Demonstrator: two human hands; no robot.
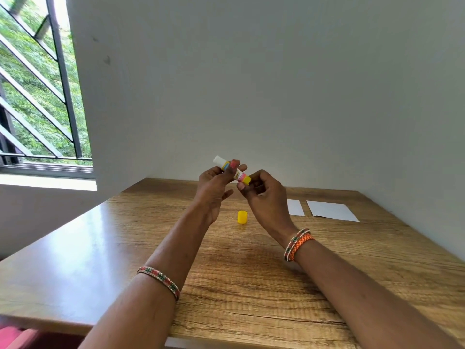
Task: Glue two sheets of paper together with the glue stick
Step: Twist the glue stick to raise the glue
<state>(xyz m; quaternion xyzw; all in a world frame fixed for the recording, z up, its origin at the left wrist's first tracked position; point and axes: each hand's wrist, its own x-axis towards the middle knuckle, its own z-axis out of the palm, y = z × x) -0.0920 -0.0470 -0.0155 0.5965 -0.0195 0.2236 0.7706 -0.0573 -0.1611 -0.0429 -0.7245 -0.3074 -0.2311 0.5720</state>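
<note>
Left hand (214, 187) gripping uncapped glue stick (232, 170), right hand (264, 195) pinching its base — cap (242, 217) on table (125, 248)

A wooden table (251, 285) with clear grain lies below the grip and reaches to the wall. A grey wall (251, 84) stands behind the grip and turns along the right side. Far to the left of the grip and higher, a window (37, 96) with dark slanted bars (32, 69) shows green leaves (22, 79) outside, and a pale sill (47, 182) lies under it.
</note>
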